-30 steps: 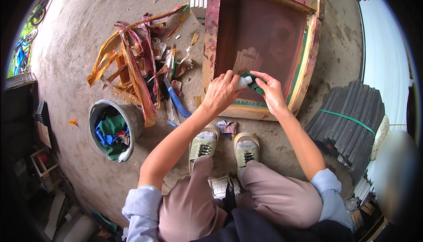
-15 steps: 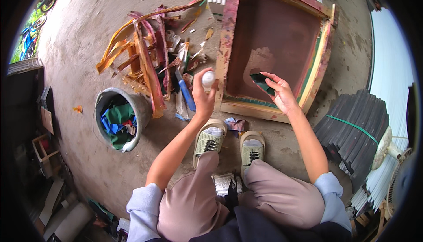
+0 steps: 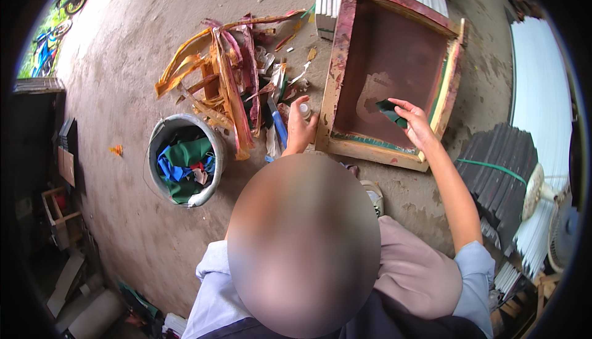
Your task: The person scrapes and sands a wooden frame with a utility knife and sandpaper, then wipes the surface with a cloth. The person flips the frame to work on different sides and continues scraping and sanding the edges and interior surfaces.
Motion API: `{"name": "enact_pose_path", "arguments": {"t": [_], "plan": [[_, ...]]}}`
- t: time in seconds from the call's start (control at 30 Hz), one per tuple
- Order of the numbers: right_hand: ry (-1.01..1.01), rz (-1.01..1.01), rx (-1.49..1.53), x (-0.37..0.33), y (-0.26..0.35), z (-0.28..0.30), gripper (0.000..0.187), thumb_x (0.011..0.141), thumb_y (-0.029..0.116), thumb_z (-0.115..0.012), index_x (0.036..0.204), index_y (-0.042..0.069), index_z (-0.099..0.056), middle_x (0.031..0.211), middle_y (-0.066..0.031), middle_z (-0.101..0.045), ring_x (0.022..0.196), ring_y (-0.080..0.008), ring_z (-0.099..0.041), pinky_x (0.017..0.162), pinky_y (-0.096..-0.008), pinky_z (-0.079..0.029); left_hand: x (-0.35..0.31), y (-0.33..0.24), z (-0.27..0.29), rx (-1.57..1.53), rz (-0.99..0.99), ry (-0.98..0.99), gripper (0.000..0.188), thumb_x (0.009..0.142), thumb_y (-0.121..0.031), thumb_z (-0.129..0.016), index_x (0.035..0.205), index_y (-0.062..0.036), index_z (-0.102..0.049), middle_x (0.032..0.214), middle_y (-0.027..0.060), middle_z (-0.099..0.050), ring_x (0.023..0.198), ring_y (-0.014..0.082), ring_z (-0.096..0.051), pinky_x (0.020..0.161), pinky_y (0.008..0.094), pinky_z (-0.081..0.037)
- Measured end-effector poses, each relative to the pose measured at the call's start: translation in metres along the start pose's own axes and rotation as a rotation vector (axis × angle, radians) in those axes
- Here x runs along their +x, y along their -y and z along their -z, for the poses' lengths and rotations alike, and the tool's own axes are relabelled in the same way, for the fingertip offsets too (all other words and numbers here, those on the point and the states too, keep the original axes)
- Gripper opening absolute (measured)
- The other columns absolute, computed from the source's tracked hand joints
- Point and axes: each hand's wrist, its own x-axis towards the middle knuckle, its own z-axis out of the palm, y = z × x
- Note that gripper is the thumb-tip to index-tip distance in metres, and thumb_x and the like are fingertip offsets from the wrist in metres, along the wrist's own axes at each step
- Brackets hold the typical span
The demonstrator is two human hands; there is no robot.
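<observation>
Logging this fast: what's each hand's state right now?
Left hand: curved around a white bottle; whether it grips, can't tell.
Right hand: closed, holding a dark green scrap.

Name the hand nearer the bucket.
Left. The left hand is right of the bucket, by the blue-handled tool; the right hand is farther right, over the framed screen.

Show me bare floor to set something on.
Bare grey concrete floor spreads left of the tangled orange strips, beyond the round grey bucket. A narrower, stained patch separates the wooden-framed brown mesh screen from the long white sheets. Between strips and screen is crowded: pale scraps, blue-handled knife, left hand at a small white container.
</observation>
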Motion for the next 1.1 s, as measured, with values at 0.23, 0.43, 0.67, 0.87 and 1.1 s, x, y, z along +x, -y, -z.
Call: {"name": "enact_pose_path", "arguments": {"t": [0.23, 0.43, 0.67, 0.87, 1.1], "plan": [[-0.168, 0.035, -0.504, -0.077, 0.077, 0.009, 0.028, 0.094, 0.006, -0.053, 0.121, 0.005, -0.061, 0.104, -0.0022, -0.065, 0.091, -0.0054, -0.06, 0.079, -0.0212, -0.049, 0.026, -0.057, -0.007, 0.015, -0.151, -0.191, 0.05, 0.078, -0.003, -0.066, 0.123, -0.0012, -0.046, 0.124, 0.0183, -0.048, 0.125, 0.0357, -0.04, 0.106, 0.0432, -0.032], [-0.174, 0.257, -1.27, -0.048, 0.102, 0.046, 0.026, 0.083, 0.002, -0.061, 0.106, 0.008, -0.07, 0.094, -0.0099, -0.07, 0.088, -0.0185, -0.065, 0.081, -0.0333, -0.049, 0.031, -0.084, -0.032, -0.004, -0.198, -0.105, 0.049, 0.075, -0.003, -0.065, 0.12, 0.0002, -0.047, 0.121, 0.0208, -0.046, 0.12, 0.0387, -0.042, 0.105, 0.0446, -0.033], [-0.647, 0.431, -1.251, 0.016, 0.007, 0.05, 0.024, 0.086, 0.0, -0.054, 0.106, 0.007, -0.067, 0.095, -0.0227, -0.066, 0.089, -0.0382, -0.064, 0.078, -0.0446, -0.051, 0.025, -0.072, -0.037, 0.1, -0.273, 0.052, 0.054, 0.075, -0.002, -0.066, 0.124, -0.0028, -0.044, 0.13, 0.0193, -0.04, 0.129, 0.0385, -0.035, 0.108, 0.0459, -0.03], [-0.827, 0.767, -1.192, 0.04, -0.076, 0.036, 0.034, 0.093, 0.006, -0.05, 0.127, 0.001, -0.053, 0.138, -0.0189, -0.046, 0.129, -0.0366, -0.042, 0.108, -0.0427, -0.035, 0.066, -0.065, -0.076, 0.391, -0.437, 0.042, 0.04, 0.075, -0.008, -0.065, 0.113, -0.0098, -0.056, 0.127, 0.0112, -0.045, 0.129, 0.0341, -0.034, 0.109, 0.0502, -0.027], [-0.914, 0.648, -0.963, 0.015, -0.101, 0.006, 0.041, 0.088, 0.012, -0.064, 0.128, 0.008, -0.054, 0.133, -0.0128, -0.044, 0.124, -0.0313, -0.043, 0.101, -0.0429, -0.039, 0.069, -0.059, -0.088, 0.528, -0.486, 0.009, 0.019, 0.073, -0.017, -0.069, 0.091, -0.0181, -0.064, 0.11, 0.0005, -0.054, 0.128, 0.029, -0.035, 0.107, 0.0508, -0.027]]}}
